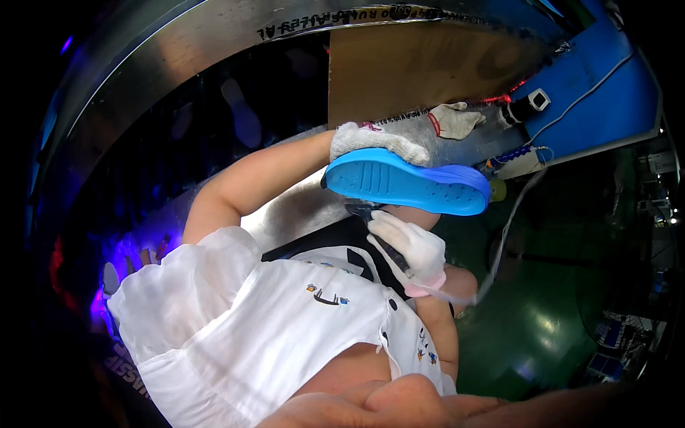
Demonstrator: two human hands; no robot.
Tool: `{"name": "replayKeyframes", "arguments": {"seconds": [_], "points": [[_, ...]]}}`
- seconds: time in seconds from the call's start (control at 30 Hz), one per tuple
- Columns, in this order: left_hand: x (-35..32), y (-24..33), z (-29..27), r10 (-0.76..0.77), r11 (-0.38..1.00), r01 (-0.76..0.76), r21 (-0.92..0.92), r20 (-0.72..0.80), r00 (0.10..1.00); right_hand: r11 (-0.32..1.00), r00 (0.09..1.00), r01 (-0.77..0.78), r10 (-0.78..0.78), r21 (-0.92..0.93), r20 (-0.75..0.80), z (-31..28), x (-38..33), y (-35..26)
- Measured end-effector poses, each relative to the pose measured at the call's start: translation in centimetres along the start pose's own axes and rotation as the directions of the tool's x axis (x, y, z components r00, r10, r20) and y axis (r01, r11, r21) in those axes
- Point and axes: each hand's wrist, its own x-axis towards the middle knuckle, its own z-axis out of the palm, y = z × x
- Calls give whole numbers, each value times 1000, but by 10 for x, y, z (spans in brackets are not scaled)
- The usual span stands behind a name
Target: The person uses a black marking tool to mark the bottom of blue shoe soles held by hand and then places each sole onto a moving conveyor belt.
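My left hand (377, 143), in a whitish knit work glove, grips a bright blue shoe sole (410, 184) along its far edge. The sole is tilted so that its broad face with grooves and small holes shows. Below it, my right hand (414, 246), in a white glove with a pink cuff, is closed around a slim black hand tool (389, 253). The tool's dark tip lies just under the sole, apparently apart from it; its exact kind is not clear. A pale hose (503, 239) runs from near my right wrist up to the right.
A loose knit glove (457, 121) lies on the metal ledge beyond the sole. Behind it stands a brown board (428, 71). Several soles (241, 118) lie in a dark machine bay at left. A blue panel (606, 71), black cylinder (526, 107) and segmented blue hose (510, 155) are at right.
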Motion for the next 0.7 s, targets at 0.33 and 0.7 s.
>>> {"name": "replayKeyframes", "arguments": {"seconds": [0.33,0.7], "points": [[4,-19,-6,99,937,-66,344,-79,992,966,948,-6,89,260,-307,-7,0,3],[2,-2,-18,179,959,-210,191,166,970,993,973,-30,56,118,-225,-13,2,18]]}}
